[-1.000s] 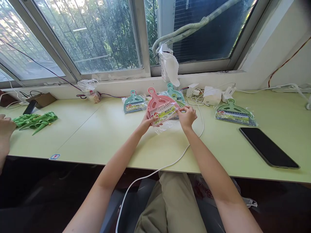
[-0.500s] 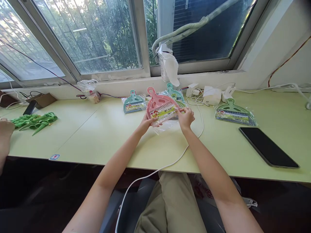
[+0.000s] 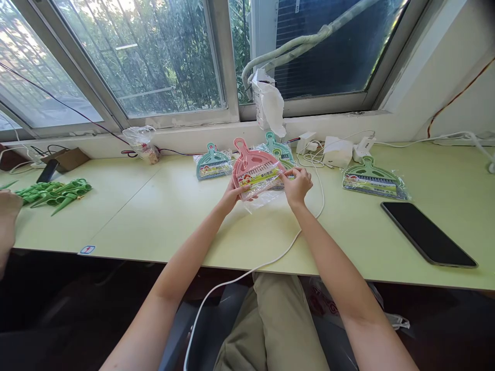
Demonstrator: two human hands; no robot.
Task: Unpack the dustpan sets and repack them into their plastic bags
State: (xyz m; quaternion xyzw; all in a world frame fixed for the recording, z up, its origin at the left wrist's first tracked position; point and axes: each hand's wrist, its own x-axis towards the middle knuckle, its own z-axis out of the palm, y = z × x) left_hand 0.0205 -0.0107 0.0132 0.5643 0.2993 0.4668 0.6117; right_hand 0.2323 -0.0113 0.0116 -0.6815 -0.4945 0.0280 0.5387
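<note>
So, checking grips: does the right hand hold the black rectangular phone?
No, the right hand grips the wrapped pink plastic dustpan; the phone lies apart.

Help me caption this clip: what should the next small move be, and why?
Perhaps draw the right hand gently outward: it seems to pinch the right edge of the clear wrap, while the left hand holds the pink dustpan at its lower left.

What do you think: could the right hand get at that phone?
Probably yes: nothing covers the phone, though the right hand is pinching the wrapped pink dustpan and would need freeing.
</note>
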